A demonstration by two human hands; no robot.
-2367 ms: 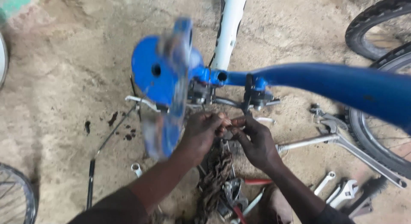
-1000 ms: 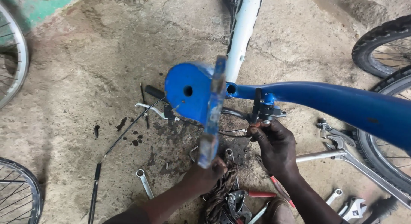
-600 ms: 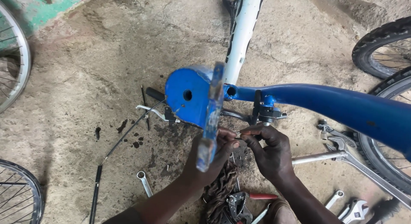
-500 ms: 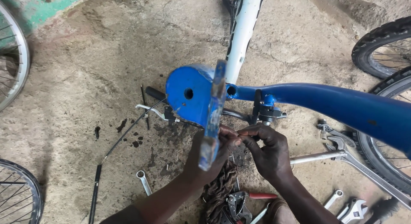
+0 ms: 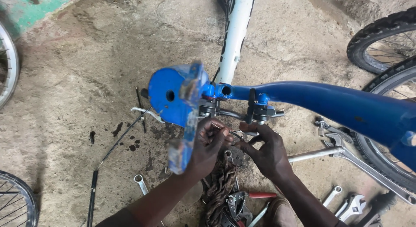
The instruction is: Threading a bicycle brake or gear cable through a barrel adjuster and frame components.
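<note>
A blue bicycle frame (image 5: 329, 101) lies across the view above a rough concrete floor (image 5: 86, 79), and a white tube (image 5: 236, 32) runs away from it toward the top. At the frame's near end sits a blue round part (image 5: 167, 97), blurred by its closeness to the camera.

Both hands work close together just under the frame. The left hand (image 5: 208, 146) is closed on a small metal piece (image 5: 216, 125), pinched between thumb and fingers. The right hand (image 5: 268, 151) faces it, fingers curled toward the same spot; whether it actually grips anything cannot be told, since the fingertips hide what lies between them. Just above the right hand, a black clamp (image 5: 260, 112) hangs from the frame with a thin rod running through it.

Below the hands a greasy chain (image 5: 221, 188) lies heaped on the floor, with red-handled pliers (image 5: 247, 199) beside it. A small ring spanner (image 5: 141, 183) lies left of the left forearm. A long wrench (image 5: 329, 151) stretches to the right, and several more spanners (image 5: 346, 203) lie near the lower right corner. A black cable (image 5: 117, 142) trails off to the lower left past dark oil spots (image 5: 130, 142). A tyred wheel (image 5: 381, 40) shows at the upper right, and bare rims (image 5: 8, 62) at the left edge.
</note>
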